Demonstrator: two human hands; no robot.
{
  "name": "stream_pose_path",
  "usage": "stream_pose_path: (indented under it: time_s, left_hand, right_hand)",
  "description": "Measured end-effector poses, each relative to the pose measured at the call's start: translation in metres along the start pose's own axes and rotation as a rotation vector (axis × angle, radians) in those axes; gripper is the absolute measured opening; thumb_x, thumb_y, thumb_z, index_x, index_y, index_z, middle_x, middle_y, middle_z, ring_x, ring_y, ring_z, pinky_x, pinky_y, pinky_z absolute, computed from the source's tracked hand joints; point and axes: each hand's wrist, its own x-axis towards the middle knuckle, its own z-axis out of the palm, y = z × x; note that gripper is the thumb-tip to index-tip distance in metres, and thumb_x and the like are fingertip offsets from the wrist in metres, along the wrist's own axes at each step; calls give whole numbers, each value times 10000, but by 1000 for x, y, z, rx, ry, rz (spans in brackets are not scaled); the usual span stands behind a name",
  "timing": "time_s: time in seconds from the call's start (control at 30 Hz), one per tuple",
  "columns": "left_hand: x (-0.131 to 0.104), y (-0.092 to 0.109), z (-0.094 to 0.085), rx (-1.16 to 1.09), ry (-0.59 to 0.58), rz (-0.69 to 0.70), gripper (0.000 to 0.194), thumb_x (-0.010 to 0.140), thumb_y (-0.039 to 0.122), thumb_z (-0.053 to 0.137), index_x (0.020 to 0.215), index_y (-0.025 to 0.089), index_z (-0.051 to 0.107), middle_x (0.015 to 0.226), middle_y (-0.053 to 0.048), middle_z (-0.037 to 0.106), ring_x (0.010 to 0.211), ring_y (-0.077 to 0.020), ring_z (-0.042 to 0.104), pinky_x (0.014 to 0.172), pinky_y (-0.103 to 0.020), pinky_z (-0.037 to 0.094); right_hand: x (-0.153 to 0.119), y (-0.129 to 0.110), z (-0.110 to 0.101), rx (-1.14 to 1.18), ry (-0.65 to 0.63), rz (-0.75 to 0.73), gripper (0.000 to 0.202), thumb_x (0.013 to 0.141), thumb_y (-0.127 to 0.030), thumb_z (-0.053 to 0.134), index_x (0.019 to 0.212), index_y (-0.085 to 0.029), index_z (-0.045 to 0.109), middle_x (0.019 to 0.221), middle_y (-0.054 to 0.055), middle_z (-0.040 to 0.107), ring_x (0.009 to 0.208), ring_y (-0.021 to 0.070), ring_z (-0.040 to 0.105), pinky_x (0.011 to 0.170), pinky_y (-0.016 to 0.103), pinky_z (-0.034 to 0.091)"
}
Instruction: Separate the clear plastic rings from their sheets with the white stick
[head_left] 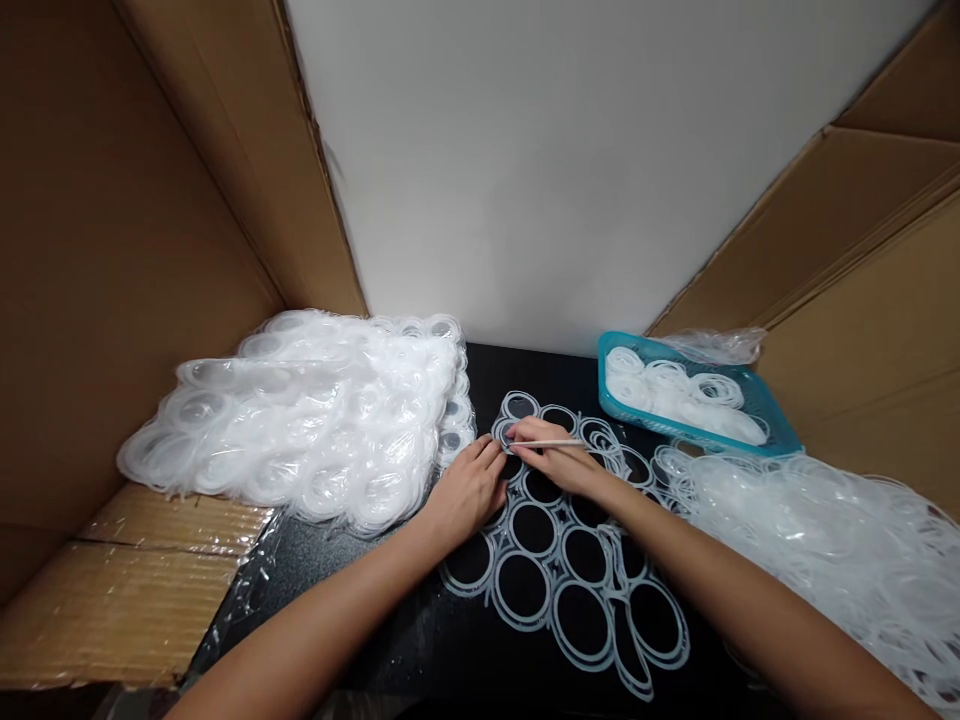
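A sheet of joined translucent white rings [523,583] lies flat on the black table top. My right hand [559,458] is closed around a thin, pale, pen-like stick [551,443], whose tip points left over a ring near the sheet's far left edge. Beside that ring rests my left hand [469,488], its fingers stretched out and the fingertips on the sheet's left side. Part of the sheet is hidden under both hands and the right forearm. Toward the right of the sheet, some strips of ring are loose or twisted.
Stacked ring sheets [315,410] in shiny wrap stand at left. A teal basket [701,438] with loose rings is at back right, a clear plastic bag [712,345] behind it. A heap of translucent ring scraps [817,540] lies right. Cardboard walls [187,150] flank the white back wall [562,180].
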Motion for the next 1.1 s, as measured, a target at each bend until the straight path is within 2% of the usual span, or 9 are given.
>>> stream_pose_path:
  time_s: [0.1, 0.23, 0.3, 0.4, 0.5, 0.6, 0.8, 0.93, 1.1]
  left_hand:
    - [-1, -1, 1, -71, 11, -32, 295, 893, 180, 554, 1184, 135, 534, 1229, -132, 624, 1235, -270, 559, 1091, -414, 444]
    - [-5, 0, -3, -117, 24, -49, 196, 880, 167, 579, 1073, 166, 546, 1148, -115, 628, 1206, -263, 563, 1054, -412, 474]
    - [-3, 0, -10, -87, 1, -39, 115, 880, 178, 586, 990, 170, 556, 1050, -100, 635, 1118, -259, 592, 1007, -407, 496]
    - [7, -1, -20, -2, -24, -43, 71, 906, 237, 573, 885, 171, 557, 927, -81, 617, 976, -260, 610, 901, -412, 521]
    - [24, -5, -21, -1, 31, -53, 142, 938, 250, 519, 1035, 155, 561, 1053, -99, 624, 1040, -261, 597, 915, -409, 502]
    - [36, -9, -8, -36, 55, -26, 292, 942, 249, 507, 1212, 137, 512, 1206, -131, 621, 1154, -257, 579, 981, -399, 474]
    - [31, -8, 21, 46, 29, -2, 373, 944, 276, 540, 1258, 76, 521, 1259, -174, 630, 1264, -295, 547, 1047, -420, 448]
    - [25, -9, 26, 62, 31, 10, 424, 966, 257, 501, 1344, 67, 479, 1334, -174, 605, 1329, -284, 506, 1105, -430, 402]
    - [25, -9, 23, 37, -6, -2, 402, 977, 239, 476, 1349, 86, 476, 1339, -166, 604, 1368, -277, 473, 1113, -439, 401]
  right_hand:
    - [-1, 2, -3, -138, 24, -118, 217, 1000, -248, 389, 913, -216, 586, 987, 83, 624, 937, 241, 543, 860, 378, 441]
    - [9, 15, -32, -357, 410, 74, 266, 1016, -251, 312, 903, -215, 550, 925, 107, 594, 890, 266, 519, 835, 399, 419]
    - [16, 21, -47, -432, 468, 124, 247, 1012, -257, 317, 904, -218, 535, 927, 109, 583, 878, 271, 510, 825, 398, 408]
    - [25, 26, -51, -396, 315, 66, 205, 989, -254, 365, 856, -223, 518, 891, 93, 584, 839, 259, 519, 802, 379, 409]
    - [29, 28, -38, -257, 187, 25, 178, 968, -256, 408, 827, -224, 513, 863, 69, 592, 821, 233, 547, 783, 350, 422]
    - [28, 29, -27, -164, 167, 29, 155, 952, -262, 429, 840, -219, 528, 876, 53, 603, 823, 214, 565, 777, 331, 426]
    - [25, 25, -30, -19, 143, 96, 169, 938, -274, 445, 870, -212, 586, 883, 24, 629, 825, 185, 581, 768, 305, 430]
    - [27, 25, -29, 158, 33, 162, 151, 910, -315, 506, 873, -212, 610, 896, 10, 641, 839, 175, 589, 770, 295, 449]
    - [29, 30, -25, 194, 56, 187, 146, 885, -328, 554, 839, -202, 613, 914, 24, 639, 853, 182, 586, 782, 315, 453]
